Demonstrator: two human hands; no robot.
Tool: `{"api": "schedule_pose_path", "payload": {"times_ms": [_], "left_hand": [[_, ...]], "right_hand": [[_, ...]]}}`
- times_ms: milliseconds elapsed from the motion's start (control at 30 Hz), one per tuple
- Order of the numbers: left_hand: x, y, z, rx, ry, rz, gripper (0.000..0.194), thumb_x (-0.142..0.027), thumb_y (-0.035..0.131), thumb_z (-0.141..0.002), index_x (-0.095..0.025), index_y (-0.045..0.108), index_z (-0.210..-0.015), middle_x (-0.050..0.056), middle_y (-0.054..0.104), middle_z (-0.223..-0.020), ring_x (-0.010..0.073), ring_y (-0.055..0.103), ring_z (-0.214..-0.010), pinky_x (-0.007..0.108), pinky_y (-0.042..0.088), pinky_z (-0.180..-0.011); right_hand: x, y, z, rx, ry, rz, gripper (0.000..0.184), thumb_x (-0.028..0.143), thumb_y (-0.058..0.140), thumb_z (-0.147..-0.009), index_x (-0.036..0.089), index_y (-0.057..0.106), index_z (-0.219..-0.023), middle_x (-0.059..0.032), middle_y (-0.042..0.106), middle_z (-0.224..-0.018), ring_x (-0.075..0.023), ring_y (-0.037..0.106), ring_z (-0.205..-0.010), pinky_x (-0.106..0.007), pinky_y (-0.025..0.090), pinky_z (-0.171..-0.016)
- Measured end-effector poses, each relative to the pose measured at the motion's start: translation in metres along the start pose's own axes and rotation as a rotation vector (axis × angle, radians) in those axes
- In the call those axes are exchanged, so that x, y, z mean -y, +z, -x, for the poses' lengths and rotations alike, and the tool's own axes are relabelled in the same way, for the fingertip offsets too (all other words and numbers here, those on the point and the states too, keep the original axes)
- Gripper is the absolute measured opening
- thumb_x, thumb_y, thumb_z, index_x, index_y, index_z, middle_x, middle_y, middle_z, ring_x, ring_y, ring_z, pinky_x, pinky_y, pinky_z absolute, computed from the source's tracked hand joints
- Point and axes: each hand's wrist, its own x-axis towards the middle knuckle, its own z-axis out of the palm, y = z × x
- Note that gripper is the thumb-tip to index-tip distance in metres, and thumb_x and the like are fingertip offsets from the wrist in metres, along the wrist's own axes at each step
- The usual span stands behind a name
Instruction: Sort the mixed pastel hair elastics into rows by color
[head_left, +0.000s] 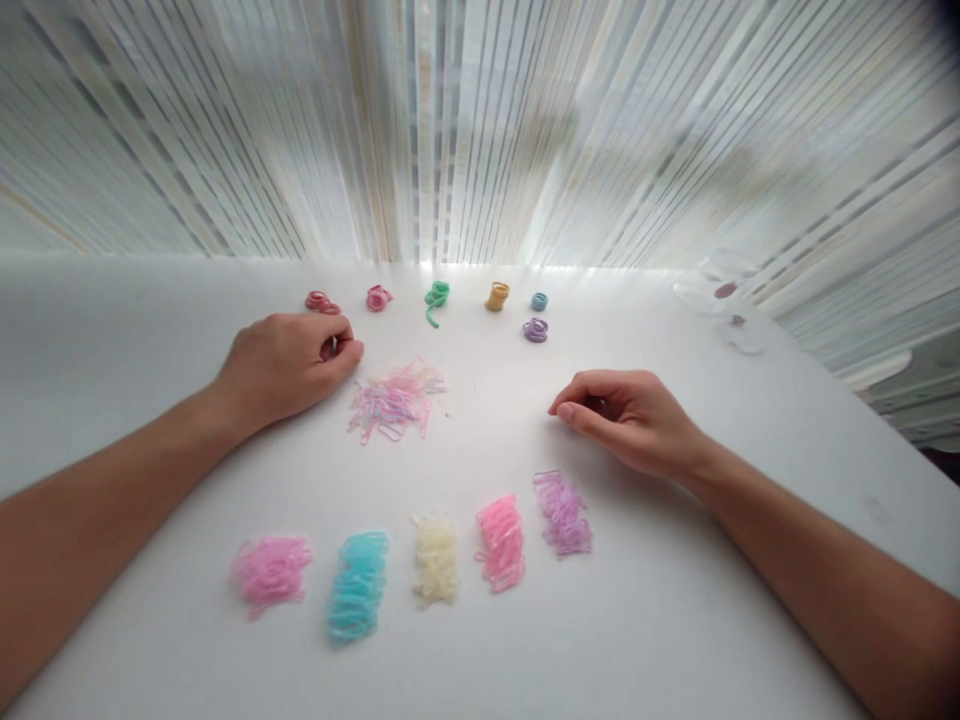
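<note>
My left hand (296,362) rests on the white table (480,665) with its fingers curled and thumb against the index finger. Just behind it lies a small red coiled bundle (319,302), and a loose pile of mixed pastel loops (397,400), like small elastic bands, is to its right. My right hand (634,415) is held right of that pile, thumb and index fingertips pinched together. Anything inside either hand is hidden or too small to name. Nearest the right hand lies a purple pile of loops (564,513).
In front are a pink pile (274,572), a turquoise pile (358,587), a cream pile (435,560) and a bright pink pile (501,542). Pink (379,297), green (436,295), yellow (496,296), blue (539,301) and purple (535,330) coils stand behind. Clear plastic pieces (709,295) lie back right, before a striped curtain (450,130).
</note>
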Motion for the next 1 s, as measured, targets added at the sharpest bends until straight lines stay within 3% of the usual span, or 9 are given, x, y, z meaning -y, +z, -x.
{"api": "schedule_pose_path", "payload": {"times_ms": [233, 433, 1000], "left_hand": [[-0.0037, -0.0043, 0.0024, -0.004, 0.013, -0.007, 0.029, -0.045, 0.046, -0.093, -0.023, 0.061, -0.084, 0.003, 0.068, -0.084, 0.0204, 0.055, -0.074, 0.03, 0.029, -0.065], [-0.0014, -0.0014, -0.0009, 0.003, -0.008, -0.019, 0.028, -0.048, 0.046, -0.089, -0.024, 0.058, -0.081, 0.003, 0.063, -0.081, 0.0211, 0.051, -0.072, 0.03, 0.027, -0.065], [-0.0015, 0.0002, -0.0003, -0.012, -0.005, -0.024, 0.031, -0.049, 0.043, -0.09, -0.025, 0.06, -0.081, 0.005, 0.071, -0.085, 0.0253, 0.062, -0.077, 0.035, 0.032, -0.066]], "right_hand": [[-0.0011, 0.0004, 0.0007, 0.013, -0.025, 0.034, 0.022, 0.032, 0.069, -0.092, 0.014, 0.077, -0.083, -0.0011, 0.062, -0.063, -0.0104, 0.046, -0.055, -0.025, 0.033, -0.049], [-0.0027, 0.0007, 0.0003, 0.013, -0.038, 0.053, 0.021, 0.031, 0.068, -0.092, 0.014, 0.076, -0.083, -0.0013, 0.062, -0.064, -0.0105, 0.047, -0.055, -0.025, 0.034, -0.049], [-0.0052, -0.001, 0.0019, 0.04, -0.024, 0.066, 0.025, 0.037, 0.068, -0.095, 0.016, 0.076, -0.083, -0.0021, 0.064, -0.066, -0.0121, 0.048, -0.057, -0.027, 0.036, -0.051]]}}
